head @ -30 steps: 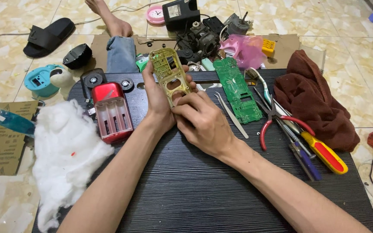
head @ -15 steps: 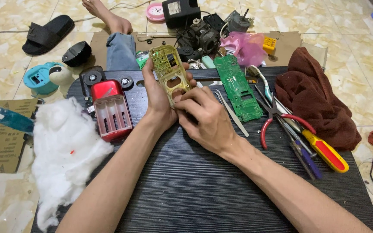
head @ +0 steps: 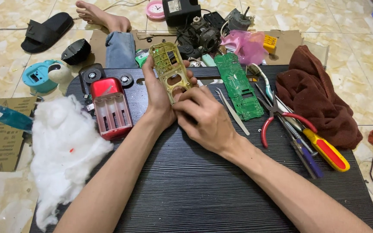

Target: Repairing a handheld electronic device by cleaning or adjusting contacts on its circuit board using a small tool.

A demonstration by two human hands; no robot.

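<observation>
The left hand [head: 158,97] is closed around a yellowish circuit board [head: 169,71], holding it upright above the far part of the black ribbed table [head: 203,190]. The right hand [head: 206,118] pinches the board's lower edge with thumb and fingers. Just left of the hands lies a red battery case [head: 111,108], open, its three slots empty. A green circuit board [head: 238,86] lies flat to the right, with metal tweezers [head: 232,110] between it and the hands. Red-handled pliers [head: 281,118] and a yellow-and-red screwdriver [head: 324,149] rest near a brown cloth [head: 320,99]. White stuffing [head: 63,146] overlaps the table's left edge.
</observation>
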